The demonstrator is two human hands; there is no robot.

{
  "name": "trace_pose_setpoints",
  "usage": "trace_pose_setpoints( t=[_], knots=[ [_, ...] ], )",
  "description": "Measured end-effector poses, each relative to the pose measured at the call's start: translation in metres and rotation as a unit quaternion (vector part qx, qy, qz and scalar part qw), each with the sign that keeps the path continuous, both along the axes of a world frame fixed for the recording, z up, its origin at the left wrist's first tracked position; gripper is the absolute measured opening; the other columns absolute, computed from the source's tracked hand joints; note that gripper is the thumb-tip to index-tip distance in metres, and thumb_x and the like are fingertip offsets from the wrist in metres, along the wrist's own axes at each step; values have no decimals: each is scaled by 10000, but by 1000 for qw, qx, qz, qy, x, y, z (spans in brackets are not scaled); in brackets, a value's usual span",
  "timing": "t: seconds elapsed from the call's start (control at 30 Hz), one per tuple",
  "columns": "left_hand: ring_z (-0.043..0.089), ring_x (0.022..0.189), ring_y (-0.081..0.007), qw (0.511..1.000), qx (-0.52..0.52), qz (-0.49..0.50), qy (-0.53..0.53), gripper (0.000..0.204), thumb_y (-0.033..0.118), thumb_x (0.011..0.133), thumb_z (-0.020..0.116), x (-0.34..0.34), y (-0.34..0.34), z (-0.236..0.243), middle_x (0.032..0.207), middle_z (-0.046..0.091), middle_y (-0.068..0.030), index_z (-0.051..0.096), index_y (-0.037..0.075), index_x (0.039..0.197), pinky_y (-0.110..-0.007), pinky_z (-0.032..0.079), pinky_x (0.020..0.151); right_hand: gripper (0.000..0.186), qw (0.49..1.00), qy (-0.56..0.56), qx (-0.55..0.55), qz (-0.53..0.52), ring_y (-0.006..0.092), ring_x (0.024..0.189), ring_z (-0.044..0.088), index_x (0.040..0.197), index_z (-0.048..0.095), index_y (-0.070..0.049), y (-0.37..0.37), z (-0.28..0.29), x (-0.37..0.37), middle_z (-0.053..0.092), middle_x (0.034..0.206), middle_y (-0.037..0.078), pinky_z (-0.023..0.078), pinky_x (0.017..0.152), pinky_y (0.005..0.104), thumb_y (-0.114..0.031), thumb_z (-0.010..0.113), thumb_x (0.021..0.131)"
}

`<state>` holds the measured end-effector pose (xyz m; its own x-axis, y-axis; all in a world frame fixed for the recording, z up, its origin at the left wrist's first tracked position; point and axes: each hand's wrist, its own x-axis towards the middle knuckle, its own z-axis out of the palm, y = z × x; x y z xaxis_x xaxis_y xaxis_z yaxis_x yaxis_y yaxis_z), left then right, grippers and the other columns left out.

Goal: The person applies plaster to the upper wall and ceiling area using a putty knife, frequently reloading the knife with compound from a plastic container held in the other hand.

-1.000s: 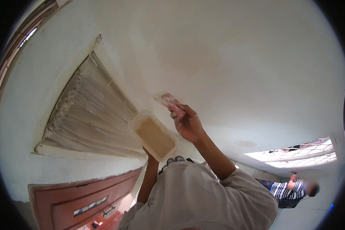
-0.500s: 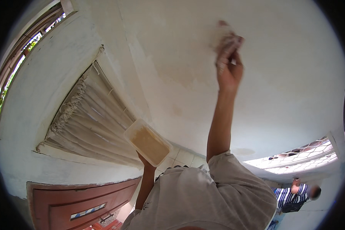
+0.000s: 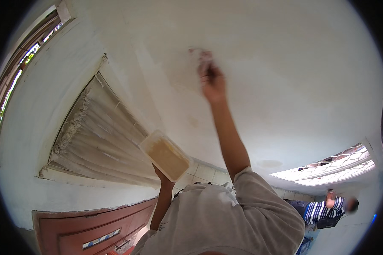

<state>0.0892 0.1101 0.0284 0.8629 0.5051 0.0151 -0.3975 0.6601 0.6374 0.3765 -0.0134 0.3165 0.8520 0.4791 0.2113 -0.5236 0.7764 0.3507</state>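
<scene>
My right hand [image 3: 212,83] is raised against the pale plastered wall [image 3: 276,72], gripping a red-handled scraper [image 3: 205,59] smudged with white; hand and tool are blurred, so I cannot tell whether the blade touches the surface. Low at the centre, my left hand [image 3: 163,173] holds a shallow translucent plastic tub [image 3: 166,155] by its underside, tan paste inside it. Just left of the tub is a window-like frame covered by a gathered off-white curtain [image 3: 95,127].
A red-brown door [image 3: 85,225] stands at lower left, a narrow window [image 3: 27,55] at upper left, and a grilled opening [image 3: 327,168] at right. A person in a striped shirt [image 3: 321,212] works near the lower right. Floor tiles [image 3: 198,170] show behind my body.
My right hand with the scraper rose and swung right, then moved back leftward across the wall. The tub shifted slightly left. The person at right has shifted a little.
</scene>
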Motion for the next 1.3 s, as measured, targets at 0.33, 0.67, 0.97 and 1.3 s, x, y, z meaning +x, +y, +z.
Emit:
trace_pose_setpoints(
  t=[0.33,0.67,0.97,1.3],
  knots=[
    [560,1257,-264,993,-105,-46,-11,632,566,1037,320,6,-5,7,1426,515,-77,338,160,1521,-472,504,1033,395,962,-156,131,-182,249,1168,587,1360,416,135,-118,46,-102,540,1249,201,529,1064,374,19,434,983],
    [524,1274,-230,1000,-18,12,10,574,493,1067,345,-7,0,-9,1434,477,-47,302,151,1526,-421,508,1019,312,994,-55,-69,71,312,1069,633,1240,539,122,107,-77,11,622,1155,228,569,984,355,-15,421,985],
    [533,1265,-239,999,-34,5,26,625,597,1036,323,3,-3,14,1409,512,-38,363,189,1508,-436,487,1034,447,954,-188,232,-18,285,1165,583,1363,405,69,-127,93,-84,540,1261,184,509,1072,450,64,379,917],
    [530,1265,-250,1000,-6,8,21,663,642,1013,331,0,-2,22,1411,509,-36,383,195,1500,-450,479,1035,299,986,-65,-66,140,265,1063,638,1245,543,87,69,-2,-23,629,1148,203,593,913,335,-64,483,994]
  ],
)
